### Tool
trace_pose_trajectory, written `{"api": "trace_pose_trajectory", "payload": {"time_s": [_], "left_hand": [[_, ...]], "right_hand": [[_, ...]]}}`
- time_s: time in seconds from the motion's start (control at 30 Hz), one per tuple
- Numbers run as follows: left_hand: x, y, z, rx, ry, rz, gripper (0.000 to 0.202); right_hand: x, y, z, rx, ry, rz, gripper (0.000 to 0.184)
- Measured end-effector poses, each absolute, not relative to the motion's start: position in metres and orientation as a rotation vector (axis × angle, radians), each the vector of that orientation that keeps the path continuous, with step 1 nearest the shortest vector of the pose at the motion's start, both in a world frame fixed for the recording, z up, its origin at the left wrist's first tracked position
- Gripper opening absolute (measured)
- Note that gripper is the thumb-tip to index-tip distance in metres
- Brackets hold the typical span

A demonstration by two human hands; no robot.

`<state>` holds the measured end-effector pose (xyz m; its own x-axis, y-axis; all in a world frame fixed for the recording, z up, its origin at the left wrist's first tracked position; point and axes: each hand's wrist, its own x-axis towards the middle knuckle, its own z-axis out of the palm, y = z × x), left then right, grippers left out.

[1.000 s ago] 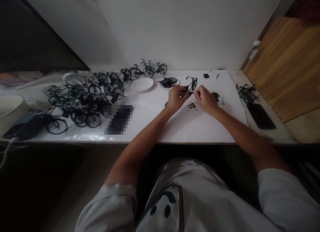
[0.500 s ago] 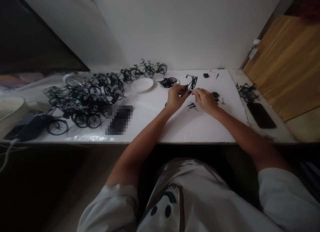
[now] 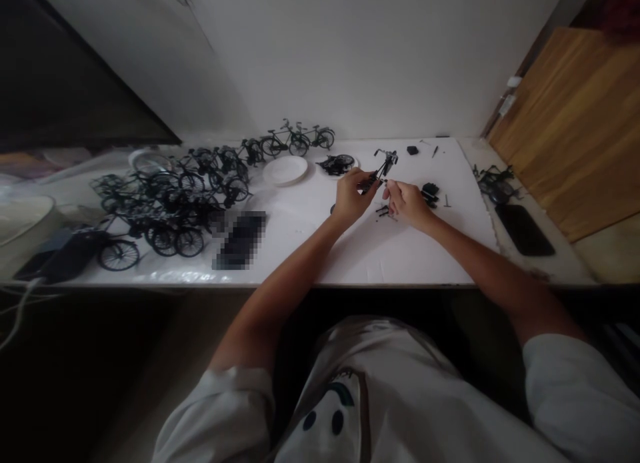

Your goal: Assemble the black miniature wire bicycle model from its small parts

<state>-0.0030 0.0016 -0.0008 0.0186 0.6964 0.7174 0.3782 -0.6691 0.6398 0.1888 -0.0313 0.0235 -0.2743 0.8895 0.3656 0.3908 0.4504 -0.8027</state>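
Note:
My left hand (image 3: 351, 195) is closed around a small black model bicycle (image 3: 385, 163), with its handlebar end pointing up and away from me. Much of the bicycle's rear is hidden by my fingers. My right hand (image 3: 409, 203) is close on the right, its thumb and fingers pinched together near the lower side of the bicycle. Whatever sits in that pinch is too small to make out. Below the hands, small black parts (image 3: 384, 210) lie on the white board (image 3: 400, 256). A dark green clump of parts (image 3: 430, 194) rests beside my right hand.
Many black model bicycles (image 3: 175, 206) crowd the left side. A white plate (image 3: 285, 171) stands behind, and another plate carries black bicycle parts (image 3: 336, 164). A small screw-like piece (image 3: 447, 200), a black block (image 3: 412, 150) and a dark phone (image 3: 525, 230) lie to the right.
The model bicycle has turned in my left hand, so its handlebar faces differently. My right hand's fingers have shifted slightly down and curled more beside it.

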Motion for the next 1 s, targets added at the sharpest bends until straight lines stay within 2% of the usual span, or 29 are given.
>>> {"api": "trace_pose_trajectory", "payload": {"time_s": [0.13,0.23,0.3,0.47,0.6,0.73,1.0], "left_hand": [[-0.003,0.000,0.001,1.998,1.089,1.698,0.018],[-0.001,-0.002,0.004,1.985,1.082,1.704,0.023],[0.000,-0.004,0.006,1.970,1.098,1.716,0.024],[0.001,-0.006,0.010,1.953,1.146,1.727,0.022],[-0.001,-0.004,0.006,1.982,1.117,1.723,0.017],[0.000,-0.002,0.002,1.980,1.095,1.746,0.014],[0.002,-0.008,0.007,1.945,1.107,1.724,0.017]], "right_hand": [[0.183,-0.032,0.022,-1.001,-1.746,0.959,0.076],[0.183,-0.031,0.021,-0.971,-1.738,0.974,0.073],[0.186,-0.031,0.023,-1.010,-1.789,0.830,0.068],[0.197,-0.029,0.031,-1.156,-2.058,0.199,0.042],[0.200,-0.024,0.029,-1.239,-2.180,-0.002,0.042],[0.198,-0.024,0.025,-1.209,-2.148,0.141,0.049],[0.190,-0.036,0.028,-1.028,-1.900,0.728,0.073]]}}
